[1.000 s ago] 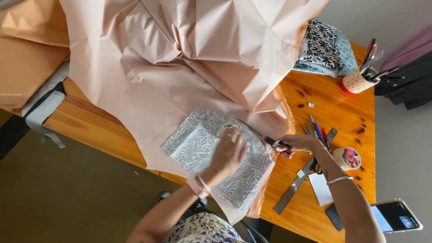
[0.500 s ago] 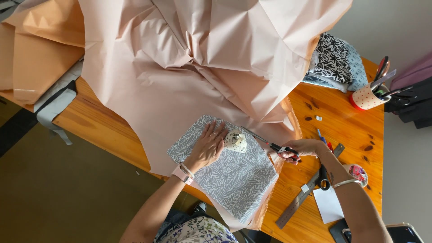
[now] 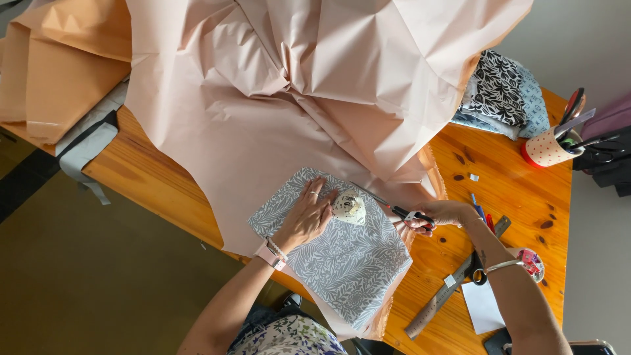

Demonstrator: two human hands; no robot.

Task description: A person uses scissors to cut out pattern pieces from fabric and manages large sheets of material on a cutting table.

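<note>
Head view shows the scissors (image 3: 401, 212) gripped in the right hand (image 3: 442, 213), fingers closed through the handles; their long axis runs from that hand up and toward the left hand (image 3: 307, 218), blades lying over the pink paper (image 3: 276, 98) just past a small cream speckled lump (image 3: 348, 206); the left hand lies flat and open, fingers spread, pressing the grey leaf-patterned sheet (image 3: 335, 263), its fingertips touching the lump; beyond the right hand on the tabletop (image 3: 506, 190) lie a metal ruler (image 3: 447, 292) and a cup of pens (image 3: 549, 148).
</note>
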